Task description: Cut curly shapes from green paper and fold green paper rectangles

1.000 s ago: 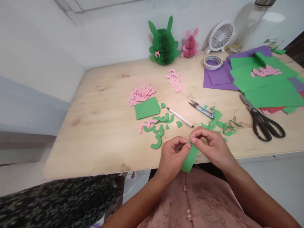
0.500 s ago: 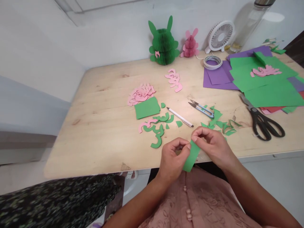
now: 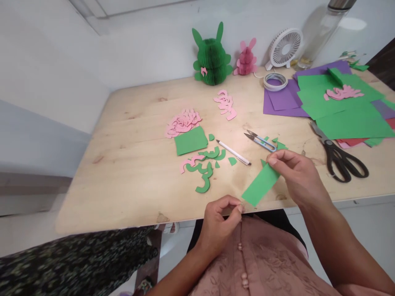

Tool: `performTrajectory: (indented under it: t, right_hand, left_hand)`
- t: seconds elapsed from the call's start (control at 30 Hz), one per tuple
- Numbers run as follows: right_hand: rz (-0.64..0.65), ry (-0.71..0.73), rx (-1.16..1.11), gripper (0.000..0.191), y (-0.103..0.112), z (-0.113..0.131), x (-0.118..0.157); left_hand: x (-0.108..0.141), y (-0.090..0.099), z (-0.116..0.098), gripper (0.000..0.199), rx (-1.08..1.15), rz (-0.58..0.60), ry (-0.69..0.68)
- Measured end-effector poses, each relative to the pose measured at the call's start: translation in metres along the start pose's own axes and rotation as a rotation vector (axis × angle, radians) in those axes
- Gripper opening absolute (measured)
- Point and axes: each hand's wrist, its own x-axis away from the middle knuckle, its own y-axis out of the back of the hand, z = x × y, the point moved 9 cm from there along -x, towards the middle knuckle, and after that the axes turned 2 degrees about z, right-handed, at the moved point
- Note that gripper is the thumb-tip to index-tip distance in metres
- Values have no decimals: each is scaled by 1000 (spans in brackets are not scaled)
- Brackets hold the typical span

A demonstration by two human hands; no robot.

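My right hand [image 3: 298, 176] pinches a green paper strip [image 3: 261, 185] by its upper end, and the strip slants down to the left over the table's front edge. My left hand [image 3: 222, 224] is at that edge, just below the strip's lower corner, thumb and finger pinched together with no visible object between them. Ahead of it lie curved green paper cutouts [image 3: 203, 183], a pink curved cutout [image 3: 187, 162] and a green paper rectangle [image 3: 191, 141]. A white pen [image 3: 233, 152] and small blue thread snips [image 3: 261, 142] lie beyond the strip.
Black-handled scissors [image 3: 344, 162] lie at right beside stacked green paper sheets [image 3: 348, 123]. Pink cutouts [image 3: 183, 122] are piled at centre. A green paper rabbit [image 3: 211, 61], a pink paper rabbit [image 3: 246, 61], a tape roll [image 3: 275, 82] and a white fan [image 3: 284, 48] stand behind.
My right hand has moved right and slightly up, carrying the green strip out of my left hand's grasp. My left hand has lowered a little and stays pinched.
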Motion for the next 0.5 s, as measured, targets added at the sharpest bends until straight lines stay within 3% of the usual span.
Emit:
performTrajectory:
  t: [0.13,0.2,0.27,0.33,0.4,0.5]
  right_hand:
    - [-111,143,10,9,12,14,5]
    - [-124,321,81,9,6,33,17]
    - [-124,553,202,10,-5,57,39]
    - [-18,802,352,13,-28,76,65]
    - [106,952,498,13,-51,78,86]
    - [175,1086,570,15,-68,69,108]
  left_hand:
    - [3,6,2,14,141,-44,56]
    - [2,3,3,17,299,-27,131]
    - [0,-9,1,26,480,64,220]
    - [-3,-22,-5,31,657,172,282]
    - [-7,-29,-13,29,786,232,292]
    - [-13,-27,-18,21,871,215,246]
